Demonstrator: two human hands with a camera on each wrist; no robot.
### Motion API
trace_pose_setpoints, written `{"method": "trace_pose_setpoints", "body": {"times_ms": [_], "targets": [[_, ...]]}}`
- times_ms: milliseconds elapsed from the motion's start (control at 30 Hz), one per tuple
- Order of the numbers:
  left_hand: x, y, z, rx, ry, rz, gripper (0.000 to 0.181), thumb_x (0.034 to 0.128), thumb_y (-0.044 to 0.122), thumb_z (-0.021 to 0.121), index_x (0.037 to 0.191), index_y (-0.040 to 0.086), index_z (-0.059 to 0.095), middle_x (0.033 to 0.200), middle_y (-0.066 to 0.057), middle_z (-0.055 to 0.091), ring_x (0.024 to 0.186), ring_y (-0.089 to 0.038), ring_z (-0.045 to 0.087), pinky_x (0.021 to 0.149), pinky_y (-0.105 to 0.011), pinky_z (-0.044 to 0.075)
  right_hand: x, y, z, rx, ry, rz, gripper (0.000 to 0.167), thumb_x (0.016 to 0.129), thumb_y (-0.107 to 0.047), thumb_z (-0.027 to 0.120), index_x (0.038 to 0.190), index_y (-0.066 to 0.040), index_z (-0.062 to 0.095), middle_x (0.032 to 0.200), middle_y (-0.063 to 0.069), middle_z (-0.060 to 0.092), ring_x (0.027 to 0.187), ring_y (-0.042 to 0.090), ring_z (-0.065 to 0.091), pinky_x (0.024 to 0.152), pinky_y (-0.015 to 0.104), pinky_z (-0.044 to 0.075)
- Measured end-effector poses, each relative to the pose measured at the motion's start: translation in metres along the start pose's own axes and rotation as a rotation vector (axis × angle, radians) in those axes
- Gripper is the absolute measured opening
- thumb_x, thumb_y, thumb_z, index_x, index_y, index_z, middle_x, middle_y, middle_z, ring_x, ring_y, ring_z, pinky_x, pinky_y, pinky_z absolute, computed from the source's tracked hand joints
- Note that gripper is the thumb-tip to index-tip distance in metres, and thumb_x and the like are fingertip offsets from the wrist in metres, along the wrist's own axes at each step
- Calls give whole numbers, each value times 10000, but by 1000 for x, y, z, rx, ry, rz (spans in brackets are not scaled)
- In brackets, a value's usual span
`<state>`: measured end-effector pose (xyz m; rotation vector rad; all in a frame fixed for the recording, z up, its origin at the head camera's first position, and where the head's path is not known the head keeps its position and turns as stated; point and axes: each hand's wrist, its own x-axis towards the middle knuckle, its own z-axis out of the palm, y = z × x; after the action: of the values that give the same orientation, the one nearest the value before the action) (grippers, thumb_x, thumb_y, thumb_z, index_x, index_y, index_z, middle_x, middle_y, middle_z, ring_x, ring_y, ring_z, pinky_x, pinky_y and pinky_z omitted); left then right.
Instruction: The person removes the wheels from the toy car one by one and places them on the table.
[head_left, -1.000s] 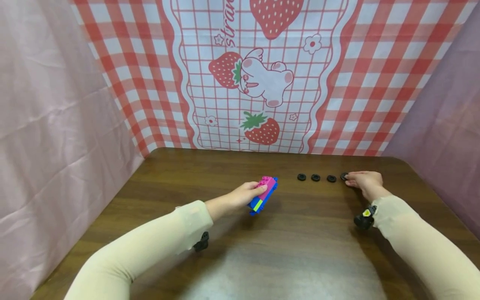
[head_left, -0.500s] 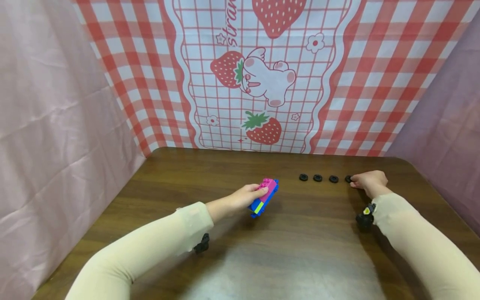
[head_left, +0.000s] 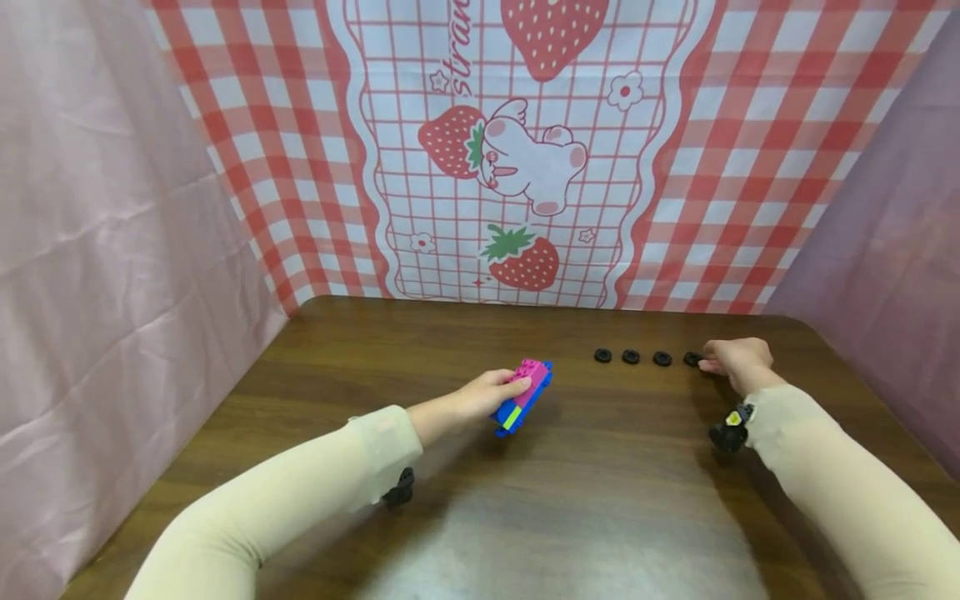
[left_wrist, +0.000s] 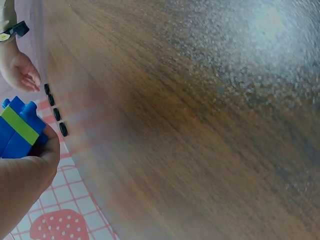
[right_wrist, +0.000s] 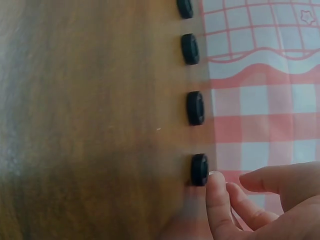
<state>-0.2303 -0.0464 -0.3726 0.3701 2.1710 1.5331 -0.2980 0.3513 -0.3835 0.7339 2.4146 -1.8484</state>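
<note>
My left hand grips a toy vehicle body of building blocks, pink on top and blue below with a lime-green stripe, held above the table. The left wrist view shows its blue end with the green block. Several small black toy wheels lie in a row toward the back right. At the row's right end, my right hand is beside the last wheel. In the right wrist view, a fingertip is at or very near that wheel, with thumb and fingers apart; contact is unclear.
The brown wooden table ends at a red-and-white strawberry cloth hanging behind it. Pink curtains hang at left and right. The other wheels stretch leftward, spaced apart.
My right hand has let go of the rightmost wheel and moved slightly right, uncovering more of it. That wheel sits slightly farther right. My left hand keeps its grip on the block vehicle.
</note>
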Motion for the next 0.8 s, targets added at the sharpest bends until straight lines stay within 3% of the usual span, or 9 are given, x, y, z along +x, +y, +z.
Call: {"method": "trace_pose_setpoints", "body": {"times_ms": [33, 100, 200, 300, 400, 567, 800], "targets": [[0, 0, 0, 0, -1, 4, 445, 1034, 291, 444, 1305, -57, 504, 921, -114, 645, 729, -108, 605, 712, -260, 543, -1, -2, 0, 7, -5, -7, 619, 916, -119, 547, 1394, 177, 288, 516, -119, 601, 524, 33, 659, 633, 209, 564], [1, -1, 0, 7, -3, 11, 425, 1028, 285, 462, 1288, -46, 519, 927, -108, 640, 732, -105, 603, 707, -251, 539, -3, -6, 2, 26, -15, -19, 555, 918, -104, 545, 1356, 169, 340, 540, -106, 609, 530, 38, 661, 643, 216, 568], [2, -1, 0, 30, -13, 29, 397, 1012, 279, 500, 1260, -28, 544, 947, -97, 629, 754, -109, 602, 708, -242, 531, -8, -13, 6, 48, -25, -33, 321, 912, -82, 555, 1168, 91, 469, 565, -78, 619, 529, 43, 659, 647, 218, 569], [2, 0, -1, 60, -26, 52, 383, 999, 275, 526, 1248, -14, 558, 982, -102, 623, 792, -119, 604, 721, -244, 530, -13, -21, 10, 61, -45, -52, 161, 912, -68, 554, 1031, 23, 495, 572, -72, 622, 534, 42, 658, 645, 213, 568], [3, 2, -2, 90, -31, 71, 384, 992, 274, 543, 1257, -3, 562, 1028, -125, 626, 833, -135, 606, 740, -258, 533, -18, -28, 13, 76, -68, -82, 277, 929, -62, 534, 1159, 87, 496, 575, -82, 611, 545, 46, 662, 646, 219, 570], [6, 6, -5, 179, -9, 92, 399, 971, 289, 585, 1285, 44, 573, 1122, -135, 629, 909, -141, 587, 787, -267, 521, -27, -39, 19, 76, -129, -146, 536, 965, -71, 479, 1382, 214, 300, 592, -104, 594, 587, 33, 671, 664, 211, 567], [7, 8, -8, 197, 14, 125, 391, 948, 258, 618, 1263, 28, 594, 1101, -145, 648, 897, -156, 617, 769, -275, 533, -42, -50, 36, 39, -235, -156, 546, 1005, -138, 445, 1422, 173, 280, 644, -113, 614, 638, 30, 683, 697, 213, 565]]}}
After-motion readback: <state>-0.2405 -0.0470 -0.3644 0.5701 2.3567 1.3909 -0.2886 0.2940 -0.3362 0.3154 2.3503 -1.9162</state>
